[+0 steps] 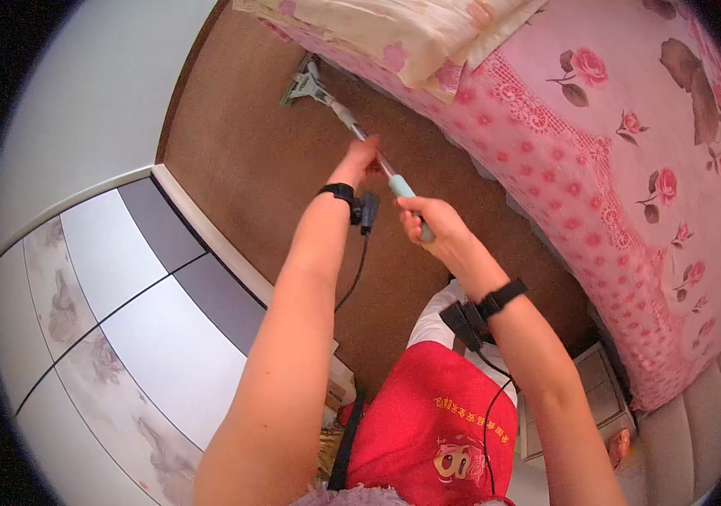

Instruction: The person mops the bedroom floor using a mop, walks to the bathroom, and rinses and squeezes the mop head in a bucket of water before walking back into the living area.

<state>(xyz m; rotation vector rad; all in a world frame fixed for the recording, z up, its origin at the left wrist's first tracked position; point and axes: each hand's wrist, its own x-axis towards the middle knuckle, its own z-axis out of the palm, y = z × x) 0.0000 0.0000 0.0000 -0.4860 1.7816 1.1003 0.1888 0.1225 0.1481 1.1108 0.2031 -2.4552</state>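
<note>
A mop (360, 131) with a metal pole reaches away from me over the brown floor. Its pale green head (305, 87) rests on the floor close to the bed's hanging cover. My left hand (364, 158) is wrapped round the pole, partway down. Nearer to me, my right hand (435, 221) is closed on the light green grip (400, 185) at the pole's upper end. Both wrists carry black straps with small devices and cables.
To the right stands a bed with a pink floral cover (580, 160) and a cream cloth (394, 34) over its far end. A glossy wardrobe (158, 337) lines the left side. Beside the padded headboard (706, 430) is a bedside cabinet (601, 388).
</note>
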